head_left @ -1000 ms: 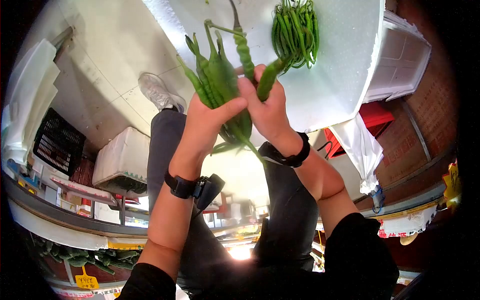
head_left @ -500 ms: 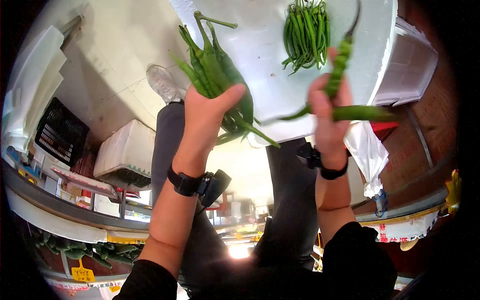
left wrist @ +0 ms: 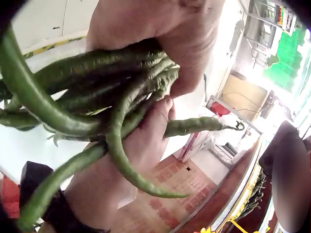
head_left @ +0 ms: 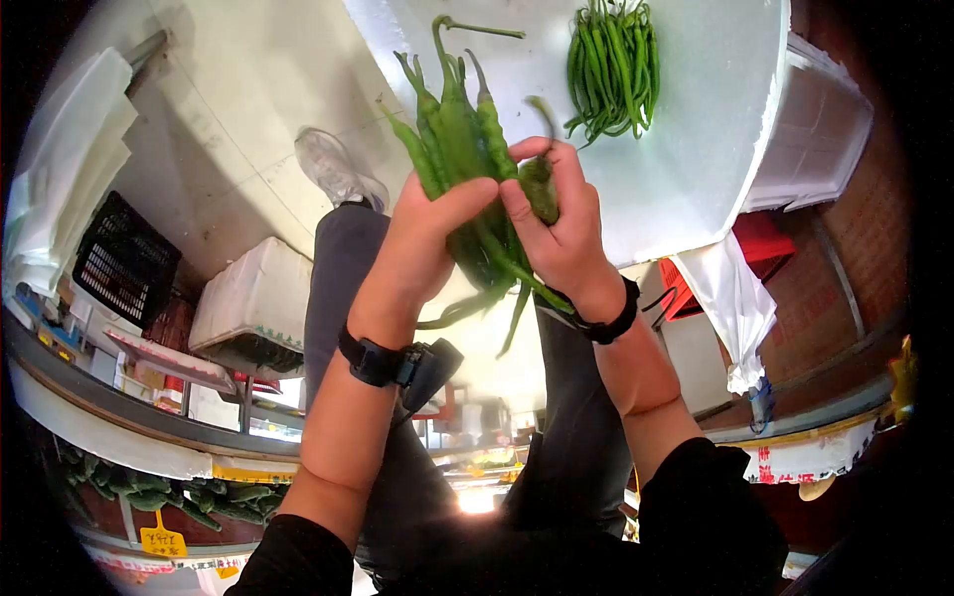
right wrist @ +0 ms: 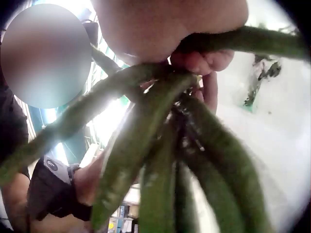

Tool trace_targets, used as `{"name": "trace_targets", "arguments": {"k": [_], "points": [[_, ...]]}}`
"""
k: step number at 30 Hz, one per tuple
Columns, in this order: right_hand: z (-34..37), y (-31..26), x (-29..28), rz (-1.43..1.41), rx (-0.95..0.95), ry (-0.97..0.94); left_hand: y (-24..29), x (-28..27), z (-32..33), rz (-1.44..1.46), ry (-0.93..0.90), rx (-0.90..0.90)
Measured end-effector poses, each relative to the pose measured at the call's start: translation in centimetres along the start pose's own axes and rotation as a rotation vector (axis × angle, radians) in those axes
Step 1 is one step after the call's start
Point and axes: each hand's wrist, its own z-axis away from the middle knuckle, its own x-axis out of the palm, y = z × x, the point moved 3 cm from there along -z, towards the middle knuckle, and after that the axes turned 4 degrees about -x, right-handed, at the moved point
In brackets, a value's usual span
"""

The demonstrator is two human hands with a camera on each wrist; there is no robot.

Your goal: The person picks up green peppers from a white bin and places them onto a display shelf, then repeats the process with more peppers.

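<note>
My left hand (head_left: 427, 233) grips a bunch of long green chili peppers (head_left: 457, 139), stems upward, tips hanging below the hand. Against the bunch's right side, my right hand (head_left: 571, 228) holds another green pepper (head_left: 539, 184) between thumb and fingers. In the left wrist view, curved peppers (left wrist: 48, 102) fan out under the left hand, and a single pepper (left wrist: 194, 127) sticks out past the right thumb. Pepper bodies (right wrist: 141, 145) fill the right wrist view, partly hiding the fingers.
A white foam surface (head_left: 686, 169) ahead bears a pile of green peppers (head_left: 614, 74). Right of it are another foam box (head_left: 810, 139) and a red stool-like object (head_left: 765, 243) under white plastic (head_left: 730, 308). At left stand a black crate (head_left: 124, 258) and foam box (head_left: 253, 303).
My right hand swung out to the right with two peppers, then came back against the bunch. A dark-stemmed pepper now stands along the bunch's right side. The left hand keeps its grip.
</note>
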Motion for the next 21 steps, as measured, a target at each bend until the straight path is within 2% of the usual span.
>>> {"name": "trace_targets", "arguments": {"k": [3, 6, 9, 10, 12, 13, 14, 17, 18, 19, 21], "points": [[0.4, 0.8, 0.2, -0.032, -0.088, -0.026, -0.1, -0.1, -0.2, -0.110, -0.002, -0.027], [0.5, 0.4, -0.2, -0.169, -0.032, -0.181, -0.3, -0.3, -0.4, -0.073, 0.044, -0.001], [0.7, 0.1, -0.4, -0.613, 0.380, -0.044, 0.1, -0.2, -0.3, -0.122, 0.059, -0.008], [0.9, 0.4, -1.1, -0.582, 0.407, -0.075, 0.3, -0.2, -0.4, -0.233, 0.101, 0.039], [0.9, -0.8, -1.6, -0.807, 0.397, 0.009, 0.5, -0.2, -0.4, -0.453, 0.189, 0.132], [0.9, -1.2, -1.8, -0.918, 0.391, 0.050, 0.6, -0.1, -0.3, -0.454, 0.207, 0.147], [1.1, -0.6, -1.8, -0.879, 0.317, 0.029, 0.6, 0.0, -0.2, -0.456, 0.223, 0.162], [0.9, -1.5, -0.6, -0.438, 0.257, 0.123, 0.4, 0.3, -0.1, -0.373, 0.169, 0.187], [1.1, -1.3, -0.6, -0.327, 0.230, 0.049, 0.4, 0.2, -0.1, -0.334, 0.137, 0.192], [0.8, -1.2, -0.4, -0.305, 0.115, 0.040, 0.3, 0.1, -0.1, -0.310, 0.120, 0.162], [1.0, -1.3, -0.3, -0.397, 0.224, 0.107, 0.3, -0.3, -0.1, -0.265, 0.089, 0.103]]}}
